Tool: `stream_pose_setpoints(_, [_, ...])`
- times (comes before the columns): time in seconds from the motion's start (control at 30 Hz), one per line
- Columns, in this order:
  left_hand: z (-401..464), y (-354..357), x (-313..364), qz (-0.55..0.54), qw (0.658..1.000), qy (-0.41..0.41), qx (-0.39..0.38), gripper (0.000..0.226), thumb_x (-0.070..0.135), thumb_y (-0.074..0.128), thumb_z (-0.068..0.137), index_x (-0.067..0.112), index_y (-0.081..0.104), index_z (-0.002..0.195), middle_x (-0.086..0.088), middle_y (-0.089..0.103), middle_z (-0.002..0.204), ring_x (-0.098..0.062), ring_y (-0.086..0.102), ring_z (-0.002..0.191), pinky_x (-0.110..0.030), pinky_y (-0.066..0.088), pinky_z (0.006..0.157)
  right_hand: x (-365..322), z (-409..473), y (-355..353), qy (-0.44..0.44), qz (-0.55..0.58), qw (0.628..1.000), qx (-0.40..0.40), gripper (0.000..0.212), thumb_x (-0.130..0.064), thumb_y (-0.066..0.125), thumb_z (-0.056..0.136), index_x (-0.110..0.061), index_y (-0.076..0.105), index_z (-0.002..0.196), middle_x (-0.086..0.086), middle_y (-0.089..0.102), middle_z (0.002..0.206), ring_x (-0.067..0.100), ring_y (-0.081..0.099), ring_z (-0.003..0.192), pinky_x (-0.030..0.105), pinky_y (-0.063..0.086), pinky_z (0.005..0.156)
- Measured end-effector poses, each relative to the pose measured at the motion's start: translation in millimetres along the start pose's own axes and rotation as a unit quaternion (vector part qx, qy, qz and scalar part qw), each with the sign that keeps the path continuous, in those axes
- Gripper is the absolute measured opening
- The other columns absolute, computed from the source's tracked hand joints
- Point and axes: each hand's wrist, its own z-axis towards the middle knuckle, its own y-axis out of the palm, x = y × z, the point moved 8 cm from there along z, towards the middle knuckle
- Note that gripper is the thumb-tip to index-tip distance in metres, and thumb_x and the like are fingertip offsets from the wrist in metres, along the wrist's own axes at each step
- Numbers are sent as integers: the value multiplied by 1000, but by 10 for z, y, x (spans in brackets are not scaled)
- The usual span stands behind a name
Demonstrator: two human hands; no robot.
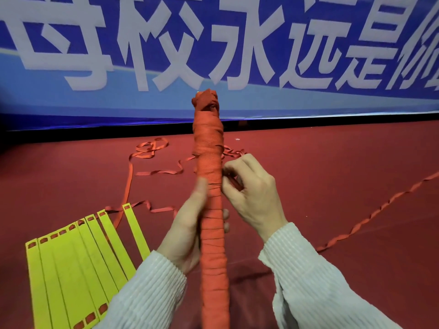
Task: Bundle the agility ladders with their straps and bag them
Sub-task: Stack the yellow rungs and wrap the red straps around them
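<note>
A long orange bundle (210,176), a ladder wrapped tightly in its strap, stands upright in the middle of the view. My left hand (187,233) grips its middle from the left, thumb up along the side and fingertips showing on the right. My right hand (251,191) pinches the orange strap right beside the bundle. A second ladder with yellow-green rungs (78,257) lies fanned out on the red floor at lower left. Its orange strap (152,157) trails loosely across the floor behind the bundle.
A loose twisted orange strap (380,207) runs across the red floor (332,162) to the right edge. A blue banner with large white characters (213,43) hangs along the back, above a dark ledge.
</note>
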Motion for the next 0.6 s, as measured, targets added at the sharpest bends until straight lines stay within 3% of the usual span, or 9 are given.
stream_pose_setpoints(0.07, [-22,59,13,-15,1000,26,-1,65,37,87,69,11,63,123,-5,59,95,-15,58,74,-27,54,58,9,-24,30,6,16,1000,-8,5,-9,70,89,-10,67,93,-2,58,92,13,57,75,38,53,64])
stream_pose_setpoints(0.13, [5,14,49,-54,997,48,8,65,24,90,69,10,56,123,-8,59,93,-17,58,76,-28,55,61,9,-28,53,-5,23,1000,-10,6,-7,68,87,-8,67,93,0,59,91,19,60,76,42,53,66])
stream_pose_setpoints(0.23, [33,-117,111,-100,994,38,10,72,34,98,65,7,58,119,-11,60,94,-19,60,82,-31,57,75,-10,-33,-4,-32,-15,999,23,4,-6,70,84,-8,68,88,1,62,85,23,59,73,44,51,65])
stream_pose_setpoints(0.33, [37,-131,35,-108,994,-18,2,72,44,98,63,2,72,114,-11,64,103,-19,60,85,-33,52,78,-23,-33,-65,-56,-69,994,69,8,-8,75,85,-8,68,81,2,66,83,24,59,72,43,49,64])
stream_pose_setpoints(0.47, [10,-76,63,-126,992,-6,-14,90,45,93,73,-4,58,140,-18,65,128,-20,69,93,-36,55,89,52,-47,-86,-61,-85,991,88,6,-3,73,80,-6,69,84,5,69,92,25,61,78,42,50,67])
stream_pose_setpoints(0.6, [-18,14,24,-173,982,-56,-57,66,46,85,82,5,64,129,-19,70,110,-28,72,82,-33,62,78,101,-62,-100,-62,-92,990,91,11,-3,71,78,-8,69,88,4,71,94,27,64,78,43,50,70])
